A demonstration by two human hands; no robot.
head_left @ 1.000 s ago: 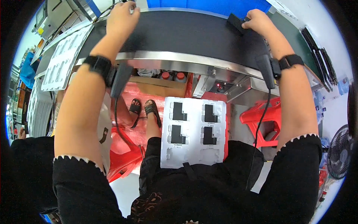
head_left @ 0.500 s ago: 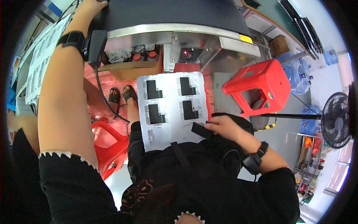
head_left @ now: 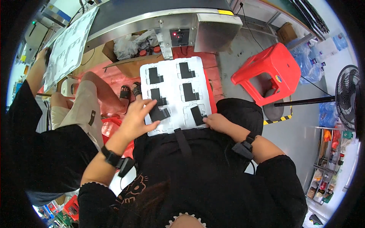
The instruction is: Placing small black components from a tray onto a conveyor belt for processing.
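Note:
A white moulded tray (head_left: pixel 175 123) rests on my lap, holding several flat black L-shaped parts, such as the one (head_left: pixel 186 70) at its far right. My left hand (head_left: pixel 133 119) is over the tray's near left, thumb and fingers spread around a black L-shaped part (head_left: pixel 160 114) that lies slightly askew there. At the near right slot, my right hand (head_left: pixel 220 123) is closed, fingertips pinching the lower corner of another black part (head_left: pixel 197 115). This part is tilted in its slot.
Ahead runs a dark-topped bench (head_left: pixel 152 5) with a metal edge, a cardboard box (head_left: pixel 131 66) below. At left, a co-worker's hand (head_left: pixel 42 59) is by a second white tray (head_left: pixel 72 47). A red stool (head_left: pixel 272 72) and a black fan (head_left: pixel 346 97) stand at right.
My left hand has come back from the bench to the tray, where a black part now lies by it. My right hand has moved its part into the near right slot.

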